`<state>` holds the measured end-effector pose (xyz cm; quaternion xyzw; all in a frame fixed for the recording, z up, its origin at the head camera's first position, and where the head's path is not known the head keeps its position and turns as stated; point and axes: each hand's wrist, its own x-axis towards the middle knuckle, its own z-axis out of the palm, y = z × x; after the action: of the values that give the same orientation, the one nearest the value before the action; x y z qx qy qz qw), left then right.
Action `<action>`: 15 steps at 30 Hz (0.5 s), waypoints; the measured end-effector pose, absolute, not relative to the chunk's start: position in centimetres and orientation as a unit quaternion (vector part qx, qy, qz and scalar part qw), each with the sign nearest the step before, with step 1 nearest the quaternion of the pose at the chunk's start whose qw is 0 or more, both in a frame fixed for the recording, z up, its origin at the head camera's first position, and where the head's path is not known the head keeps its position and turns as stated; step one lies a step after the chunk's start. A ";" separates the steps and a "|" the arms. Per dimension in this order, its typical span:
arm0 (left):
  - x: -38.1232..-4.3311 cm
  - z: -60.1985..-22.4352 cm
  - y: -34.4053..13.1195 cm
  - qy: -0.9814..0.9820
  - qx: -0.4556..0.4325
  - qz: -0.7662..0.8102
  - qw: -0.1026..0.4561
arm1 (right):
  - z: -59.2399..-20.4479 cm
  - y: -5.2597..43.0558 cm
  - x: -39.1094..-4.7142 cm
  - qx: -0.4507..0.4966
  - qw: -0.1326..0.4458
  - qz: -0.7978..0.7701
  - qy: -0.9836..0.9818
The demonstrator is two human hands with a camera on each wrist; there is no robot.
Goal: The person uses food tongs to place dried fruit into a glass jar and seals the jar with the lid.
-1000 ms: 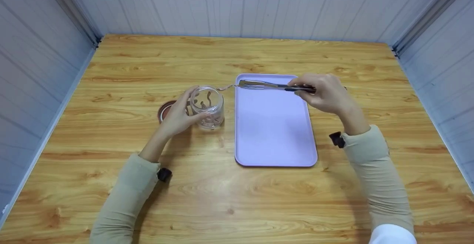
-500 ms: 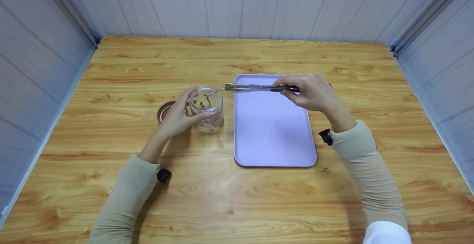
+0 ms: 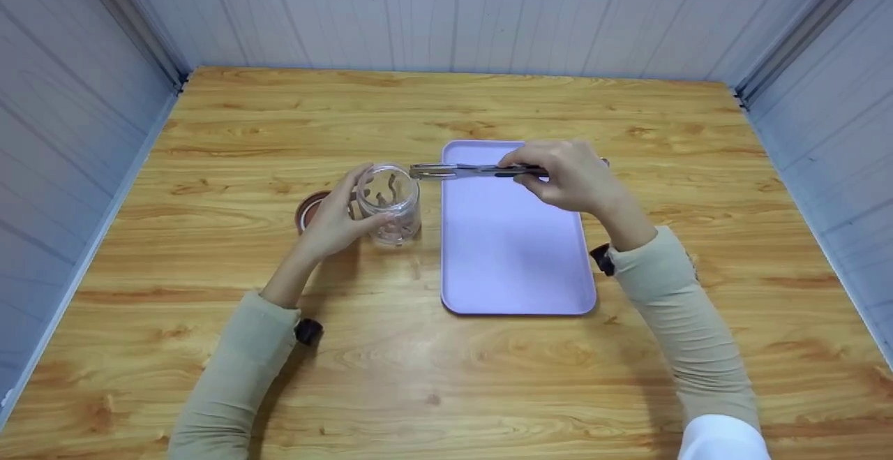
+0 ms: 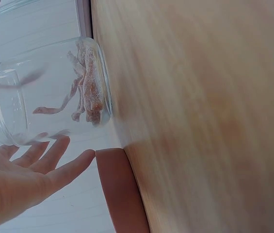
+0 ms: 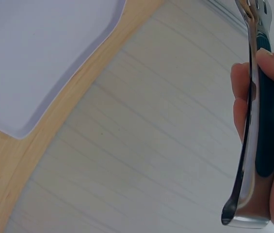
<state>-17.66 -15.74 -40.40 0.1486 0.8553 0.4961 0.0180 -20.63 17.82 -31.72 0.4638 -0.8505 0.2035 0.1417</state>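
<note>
My left hand (image 3: 337, 219) holds a clear open jar (image 3: 407, 219) upright, thumb at the front and fingers round its far side. Several wrinkled, pale-dusted brown strips (image 4: 89, 87) lie at its bottom, one reaching up the wall. A dark, blurred strip (image 4: 30, 76) shows just inside the mouth in the left wrist view. My right hand (image 3: 568, 174) grips metal tongs (image 3: 481, 170) with dark teal handle grips, squeezed nearly together. The tong tips are right at the jar's right rim, and the tongs reach across the top of the lilac tray (image 3: 516, 243).
A reddish-brown lid (image 3: 307, 209) lies on the wooden table (image 3: 418, 376) just left of the jar, partly behind my left hand. Pale panel walls (image 3: 446, 13) enclose the table at the back and both sides.
My right hand has moved left with the tongs, from over the tray to the jar's rim. The strip at their tips has gone over the jar's mouth. My left hand stays put.
</note>
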 end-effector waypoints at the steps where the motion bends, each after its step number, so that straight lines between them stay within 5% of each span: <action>1: -17.7 -40.4 -15.7 0.855 0.149 0.496 0.017 | -31.7 17.8 -20.6 0.464 0.142 0.203 -0.850; 15: -17.6 -40.3 -15.6 0.858 0.144 0.493 0.018 | -32.0 19.0 -20.3 0.454 0.169 0.220 -0.847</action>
<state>-17.59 -15.59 -40.26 0.1437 0.8577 0.4933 0.0178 -20.26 19.01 -31.99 0.4544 -0.8466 0.2196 0.1691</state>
